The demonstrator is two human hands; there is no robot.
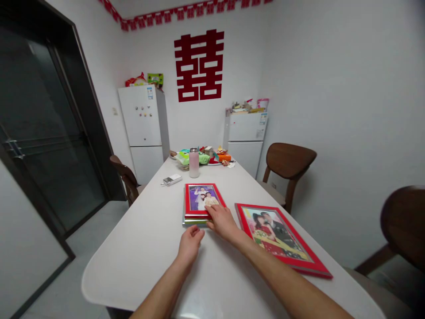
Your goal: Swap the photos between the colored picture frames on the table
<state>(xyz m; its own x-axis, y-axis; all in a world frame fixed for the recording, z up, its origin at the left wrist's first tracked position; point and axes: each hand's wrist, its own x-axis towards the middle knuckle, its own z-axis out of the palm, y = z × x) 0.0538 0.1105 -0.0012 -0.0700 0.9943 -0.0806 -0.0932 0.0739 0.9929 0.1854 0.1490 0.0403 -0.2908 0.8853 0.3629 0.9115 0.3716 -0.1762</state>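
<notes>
A small stack of photo frames, the top one red, lies in the middle of the white table. My right hand rests on the stack's near right corner, fingers curled over the edge of the top red frame. My left hand lies on the table just in front of the stack, fingers loosely curled, holding nothing that I can see. A larger red photo frame lies flat to the right of my right forearm.
A pink bottle, a small silver device and a pile of snacks sit further back on the table. Brown chairs stand at both sides. Two white fridges line the far wall; a dark glass door is at left.
</notes>
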